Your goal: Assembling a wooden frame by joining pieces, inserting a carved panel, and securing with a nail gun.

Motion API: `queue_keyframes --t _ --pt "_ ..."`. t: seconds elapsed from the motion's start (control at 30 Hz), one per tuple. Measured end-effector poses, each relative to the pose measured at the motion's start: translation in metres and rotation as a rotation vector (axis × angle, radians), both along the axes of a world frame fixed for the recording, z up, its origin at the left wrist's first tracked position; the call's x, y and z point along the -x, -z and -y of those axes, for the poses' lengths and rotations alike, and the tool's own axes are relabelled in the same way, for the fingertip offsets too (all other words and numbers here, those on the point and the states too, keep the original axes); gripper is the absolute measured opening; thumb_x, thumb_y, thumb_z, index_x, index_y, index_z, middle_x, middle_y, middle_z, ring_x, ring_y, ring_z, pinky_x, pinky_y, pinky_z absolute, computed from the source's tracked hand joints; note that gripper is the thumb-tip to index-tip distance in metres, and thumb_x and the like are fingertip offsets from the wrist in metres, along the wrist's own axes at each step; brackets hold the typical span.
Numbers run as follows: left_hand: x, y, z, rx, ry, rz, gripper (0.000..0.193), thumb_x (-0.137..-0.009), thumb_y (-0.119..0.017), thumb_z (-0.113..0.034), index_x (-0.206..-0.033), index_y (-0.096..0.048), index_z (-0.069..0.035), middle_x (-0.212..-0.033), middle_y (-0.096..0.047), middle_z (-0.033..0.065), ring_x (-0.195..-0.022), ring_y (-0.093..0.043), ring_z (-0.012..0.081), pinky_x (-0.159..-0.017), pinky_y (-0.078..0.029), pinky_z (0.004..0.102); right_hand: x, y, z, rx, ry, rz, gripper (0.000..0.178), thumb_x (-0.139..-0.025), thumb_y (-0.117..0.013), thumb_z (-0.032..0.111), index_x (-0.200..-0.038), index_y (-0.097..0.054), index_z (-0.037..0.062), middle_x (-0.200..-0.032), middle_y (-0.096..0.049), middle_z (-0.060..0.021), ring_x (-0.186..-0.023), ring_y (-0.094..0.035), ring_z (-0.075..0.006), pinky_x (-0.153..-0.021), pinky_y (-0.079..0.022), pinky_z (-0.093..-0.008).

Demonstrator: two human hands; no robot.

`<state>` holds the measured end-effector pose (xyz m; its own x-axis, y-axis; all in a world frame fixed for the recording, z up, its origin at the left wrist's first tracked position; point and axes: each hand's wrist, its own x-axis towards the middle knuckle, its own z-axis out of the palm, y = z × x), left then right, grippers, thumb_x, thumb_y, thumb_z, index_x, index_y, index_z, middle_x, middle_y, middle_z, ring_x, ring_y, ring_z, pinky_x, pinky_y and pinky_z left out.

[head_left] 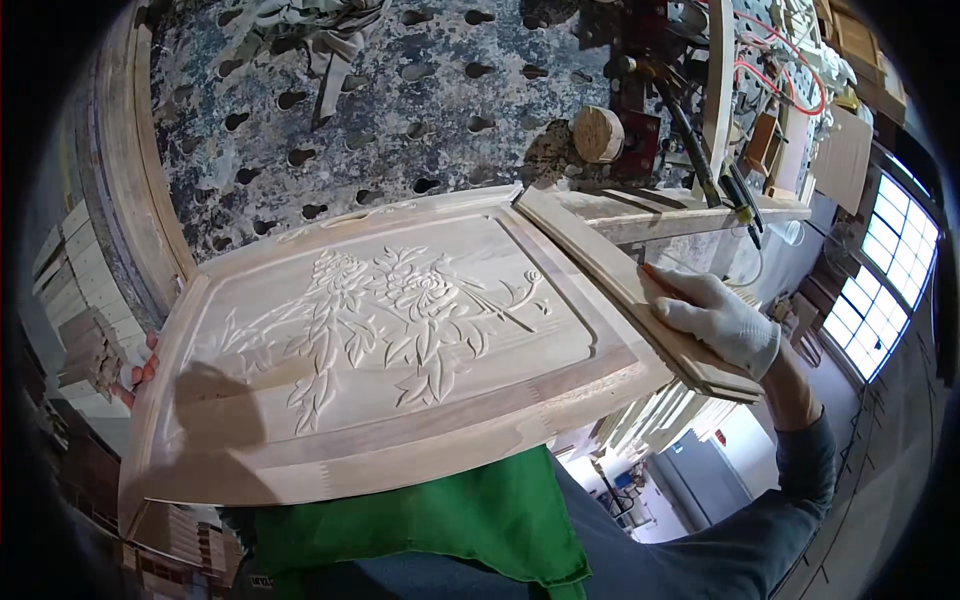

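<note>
Head view. The carved wooden panel (400, 335) lies tilted across the middle of the picture, its far edge over the perforated worktable (445, 110) and its near edge just beside the green apron (420, 530). Whether the panel bears on the table cannot be determined. A wooden board (625, 290) runs along its right edge; whether the two are joined or merely butted is not clear.

The right hand (725, 325), in a white glove, is clamped on the outer part of this board. The left hand (143, 370) is at the panel's left edge. Only some fingers show there, the remainder being hidden; how firmly they close cannot be told.

Handling assessment: the panel is judged stiff and moderately heavy, broad enough to warrant two hands. The bare wood appears dry and unvarnished, so slipping is a minor risk, though a smooth glove may reduce grip. The raised floral relief (425, 295) is rated the most fragile part; its thin leaf tips and stems could chip under knocks or pressure. Hold is best taken on the plain outer frame at opposite sides, clear of the carving. The board is a sound handhold only if firmly fixed; otherwise, support beneath the panel's own edge is advisable.
</note>
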<state>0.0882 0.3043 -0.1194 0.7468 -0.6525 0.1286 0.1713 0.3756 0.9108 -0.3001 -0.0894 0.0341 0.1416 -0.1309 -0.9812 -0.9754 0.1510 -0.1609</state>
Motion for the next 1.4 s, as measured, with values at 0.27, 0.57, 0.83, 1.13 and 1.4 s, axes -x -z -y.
queue_keyframes --t 0.27,0.57,0.83,1.13,1.4 --pt "0.020 -0.010 0.001 -0.170 0.117 -0.016 0.081 -0.097 -0.040 -0.071 -0.139 -0.059 -0.004 -0.119 -0.063 0.0169 -0.114 -0.058 0.0301 -0.110 -0.039 0.0479 -0.003 -0.001 0.005 -0.058 -0.015 -0.039 0.067 -0.100 -0.059 0.037 -0.145 -0.050 -0.0117 -0.105 -0.067 -0.0111 -0.085 -0.056 -0.0152 -0.072 -0.042 -0.0278" --pt "0.038 -0.020 -0.004 -0.359 0.223 -0.020 0.090 -0.093 -0.037 -0.080 -0.139 -0.059 -0.006 -0.120 -0.063 0.0159 -0.117 -0.057 0.0288 -0.113 -0.035 0.0480 0.003 0.028 -0.020 0.101 0.164 0.000 0.051 -0.097 -0.067 0.031 -0.127 -0.064 -0.0101 -0.095 -0.070 -0.0084 -0.077 -0.059 -0.0129 -0.071 -0.046 -0.0263" --pt "0.045 -0.034 0.015 -0.371 0.040 -0.101 0.090 -0.093 -0.036 -0.082 -0.141 -0.058 -0.009 -0.120 -0.065 0.0147 -0.115 -0.058 0.0278 -0.109 -0.036 0.0505 -0.008 0.038 -0.012 0.022 0.218 -0.092 0.050 -0.097 -0.067 0.024 -0.135 -0.061 -0.0088 -0.099 -0.069 -0.0072 -0.078 -0.058 -0.0100 -0.069 -0.045 -0.0231" --pt "-0.014 -0.022 0.042 0.173 -0.844 -0.297 0.072 -0.099 -0.043 -0.069 -0.146 -0.055 -0.016 -0.116 -0.070 0.0123 -0.097 -0.063 0.0272 -0.094 -0.047 0.0586 -0.007 0.040 -0.017 0.056 0.221 0.078 0.036 -0.095 -0.070 0.023 -0.111 -0.069 -0.0088 -0.088 -0.074 -0.0095 -0.072 -0.066 -0.0159 -0.066 -0.054 -0.0299" --pt "-0.064 0.012 -0.037 0.276 -0.534 -0.274 0.055 -0.098 -0.058 -0.043 -0.143 -0.055 -0.012 -0.109 -0.069 0.0103 -0.096 -0.062 0.0290 -0.102 -0.045 0.0547 -0.284 0.202 0.089 1.066 -0.639 0.811 0.045 -0.082 -0.066 0.012 -0.125 -0.058 0.0030 -0.110 -0.060 -0.0271 -0.088 -0.062 -0.0482 -0.078 -0.052 -0.0519"
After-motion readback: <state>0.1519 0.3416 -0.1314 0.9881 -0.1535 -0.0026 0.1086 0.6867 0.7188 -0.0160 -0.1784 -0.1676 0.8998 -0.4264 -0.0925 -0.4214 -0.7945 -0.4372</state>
